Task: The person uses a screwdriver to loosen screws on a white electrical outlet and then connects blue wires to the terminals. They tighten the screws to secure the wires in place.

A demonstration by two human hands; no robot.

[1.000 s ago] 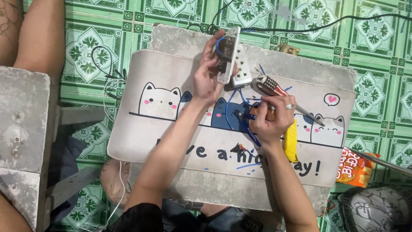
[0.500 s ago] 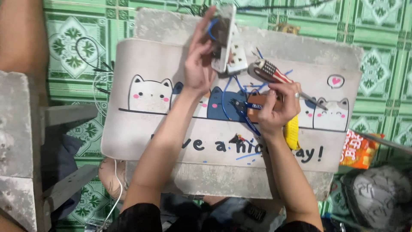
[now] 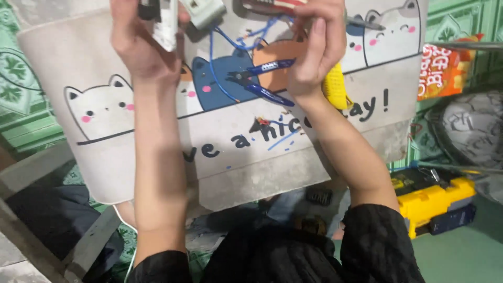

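1. Head view shows a mat (image 3: 131, 157) with cat pictures lying on a small grey table (image 3: 251, 181).
2. Near the far left part of the mat, the left hand (image 3: 139, 50) has its fingers wrapped around a white flat part (image 3: 166, 23).
3. A pale grey-green box (image 3: 204, 10) sits just beside that part at the mat's far edge.
4. Blue wires (image 3: 212, 57) curl on the middle of the mat.
5. Blue-handled cutters (image 3: 262, 78) lie on the mat between the two hands.
6. The right hand (image 3: 314, 47) is near the far edge, fingers bent together; I cannot tell what they pinch.
7. A yellow handle (image 3: 335, 86) pokes out just beside the right wrist.
8. An orange snack bag (image 3: 443, 65) lies past the mat's right edge.
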